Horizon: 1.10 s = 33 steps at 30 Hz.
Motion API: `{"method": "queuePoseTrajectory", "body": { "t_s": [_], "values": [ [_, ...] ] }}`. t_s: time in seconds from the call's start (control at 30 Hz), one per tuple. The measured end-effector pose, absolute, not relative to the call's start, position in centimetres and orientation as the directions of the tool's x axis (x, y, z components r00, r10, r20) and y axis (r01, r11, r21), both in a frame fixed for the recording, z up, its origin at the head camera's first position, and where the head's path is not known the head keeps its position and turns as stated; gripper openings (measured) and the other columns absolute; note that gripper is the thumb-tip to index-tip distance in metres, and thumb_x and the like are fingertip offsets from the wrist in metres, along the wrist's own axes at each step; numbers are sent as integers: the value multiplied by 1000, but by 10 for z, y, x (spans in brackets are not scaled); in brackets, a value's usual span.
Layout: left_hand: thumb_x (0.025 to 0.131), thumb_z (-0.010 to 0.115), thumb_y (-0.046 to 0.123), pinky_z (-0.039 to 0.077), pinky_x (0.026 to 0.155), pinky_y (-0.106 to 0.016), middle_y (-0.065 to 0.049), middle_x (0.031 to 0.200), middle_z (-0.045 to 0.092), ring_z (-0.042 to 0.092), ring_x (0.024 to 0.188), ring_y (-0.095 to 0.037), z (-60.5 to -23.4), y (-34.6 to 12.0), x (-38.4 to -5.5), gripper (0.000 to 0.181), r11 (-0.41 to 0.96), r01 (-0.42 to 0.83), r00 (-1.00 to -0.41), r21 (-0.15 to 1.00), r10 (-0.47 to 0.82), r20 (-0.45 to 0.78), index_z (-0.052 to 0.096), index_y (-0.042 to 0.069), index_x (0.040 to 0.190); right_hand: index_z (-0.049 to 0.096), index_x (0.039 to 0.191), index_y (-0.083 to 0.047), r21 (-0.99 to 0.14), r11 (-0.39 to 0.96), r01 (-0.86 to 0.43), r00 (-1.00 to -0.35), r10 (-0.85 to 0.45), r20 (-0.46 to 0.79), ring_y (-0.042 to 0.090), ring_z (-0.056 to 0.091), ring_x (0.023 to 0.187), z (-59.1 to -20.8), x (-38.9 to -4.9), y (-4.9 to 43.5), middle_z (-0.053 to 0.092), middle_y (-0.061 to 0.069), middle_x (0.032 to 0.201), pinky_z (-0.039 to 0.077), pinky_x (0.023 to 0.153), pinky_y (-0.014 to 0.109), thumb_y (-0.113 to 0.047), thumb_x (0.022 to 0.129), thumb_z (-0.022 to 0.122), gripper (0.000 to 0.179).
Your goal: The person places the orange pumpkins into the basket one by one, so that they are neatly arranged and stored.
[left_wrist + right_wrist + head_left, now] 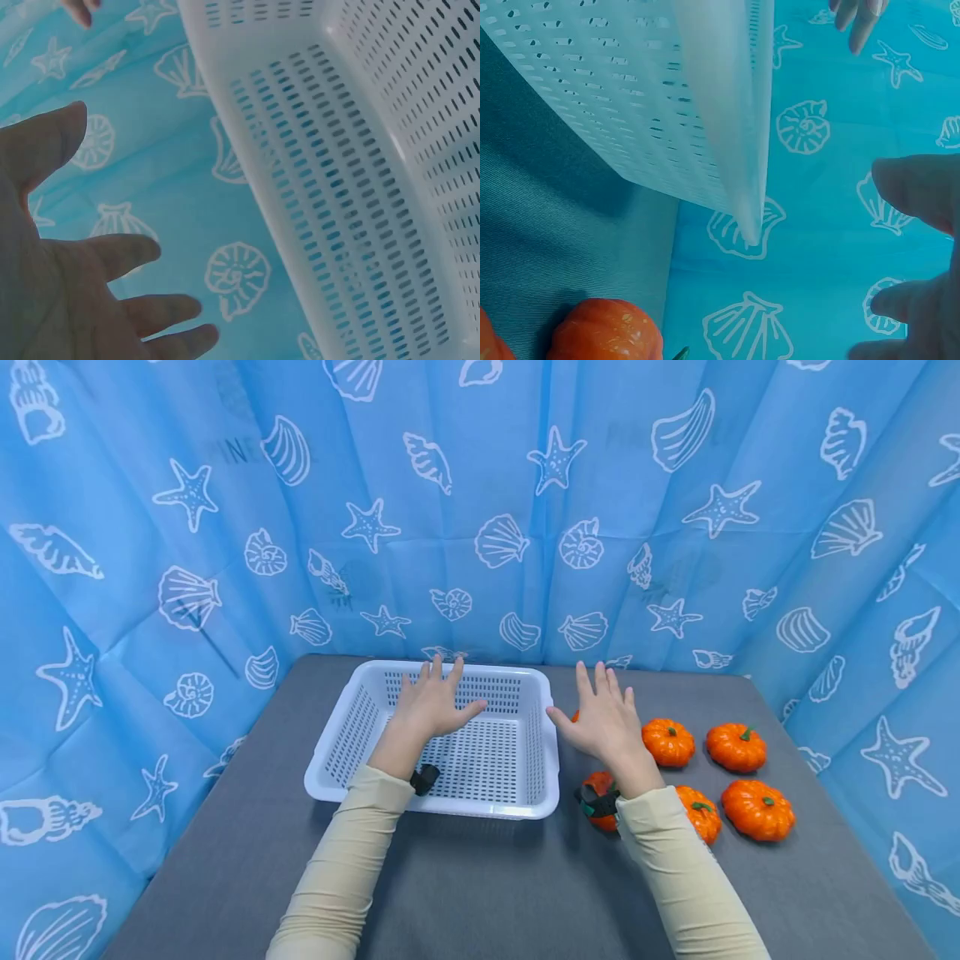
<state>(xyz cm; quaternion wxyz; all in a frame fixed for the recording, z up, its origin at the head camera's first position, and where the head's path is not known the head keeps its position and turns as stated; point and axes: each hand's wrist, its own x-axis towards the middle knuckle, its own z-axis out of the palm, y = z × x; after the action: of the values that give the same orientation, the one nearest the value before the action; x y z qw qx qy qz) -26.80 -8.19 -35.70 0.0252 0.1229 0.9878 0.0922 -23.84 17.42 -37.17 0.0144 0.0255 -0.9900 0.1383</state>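
My left hand is held over the white plastic basket, fingers spread and nothing in its grasp. The basket has slotted walls and floor, and no object shows inside it. To its right, my right hand is raised with spread fingers, also holding nothing. Orange pumpkins lie around and beyond that arm: one just right of the hand, another partly hidden under the wrist, and a sliver of one behind the thumb. In the right wrist view a pumpkin sits below the basket's outer wall.
More pumpkins sit at the right, including one at the back and one nearer. Another pumpkin is partly covered by the right sleeve. A blue curtain with shell prints hangs behind the grey table.
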Motion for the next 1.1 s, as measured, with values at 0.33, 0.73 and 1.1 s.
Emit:
{"method": "queuePoseTrajectory", "body": {
  "t_s": [0.33, 0.73, 1.1],
  "values": [
    [92, 45, 58, 35, 106, -52, -13, 155, 26, 37, 136, -35, -335, -88, -259, 73, 897, 307, -946, 317, 325, -4, 26, 19, 151, 11, 152, -7, -310, 949, -56, -998, -59, 0, 45, 17, 141, -362, -236, 177, 13, 25, 155, 18, 110, 61, -60, 89, 45, 89],
    [97, 51, 36, 38, 104, -50, -14, 142, 45, 46, 129, -34, -321, -158, -211, 53, 625, 370, -922, 687, 336, 191, 43, 8, 141, 24, 148, -1, -438, 886, -148, -988, -110, 111, 46, 28, 135, -359, -185, 220, 26, 28, 150, 27, 104, 64, -58, 91, 48, 85],
    [100, 46, 24, 42, 88, -7, -6, 131, 54, 52, 118, -5, -346, -257, -177, 45, 428, 312, -949, 848, 95, 302, 44, -4, 135, 19, 149, 1, -577, 817, -6, -966, 145, 215, 56, 35, 119, -381, -127, 303, 29, 37, 142, 31, 87, 69, -41, 95, 49, 74]
  ]
}}
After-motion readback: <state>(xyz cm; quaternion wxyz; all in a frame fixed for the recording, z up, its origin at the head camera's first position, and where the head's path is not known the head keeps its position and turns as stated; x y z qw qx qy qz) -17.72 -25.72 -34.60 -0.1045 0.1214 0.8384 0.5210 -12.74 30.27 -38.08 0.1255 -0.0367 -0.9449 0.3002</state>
